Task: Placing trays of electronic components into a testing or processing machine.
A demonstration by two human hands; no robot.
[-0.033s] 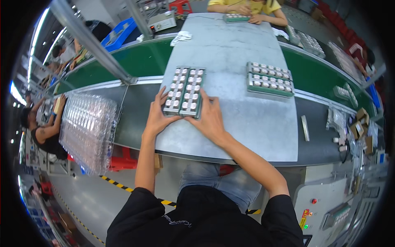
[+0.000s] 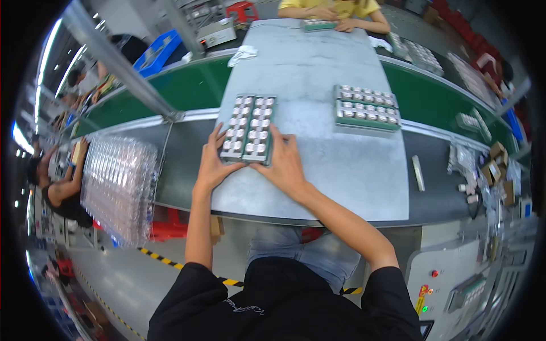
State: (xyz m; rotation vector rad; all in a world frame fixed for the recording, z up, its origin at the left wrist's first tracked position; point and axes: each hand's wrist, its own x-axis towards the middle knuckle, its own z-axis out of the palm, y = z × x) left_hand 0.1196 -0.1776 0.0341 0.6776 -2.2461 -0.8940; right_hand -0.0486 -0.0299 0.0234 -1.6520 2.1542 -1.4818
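Observation:
Two narrow green-and-grey fixtures [image 2: 246,131] lie side by side on the pale tabletop. Each carries a row of several small, round, white-topped parts. Around the near left corner curls my left hand [image 2: 215,165], its thumb along the front edge. My right hand [image 2: 285,165] grips the near right side, and its thumb almost meets the other at the front. Further right rests a similar pair of fixtures [image 2: 367,108], filled with the same round parts and touched by neither hand. The undersides of the held fixtures are hidden.
Across the table, a person in yellow handles another fixture [image 2: 319,25]. A stack of clear plastic trays [image 2: 119,187] stands at the left, beside a metal post [image 2: 122,62]. A white cloth [image 2: 243,55] lies at the far left edge, and a pale strip [image 2: 418,173] at the right.
The whole view has shifted slightly, with the table appearing a little further left. Both hands keep their grip on the fixtures.

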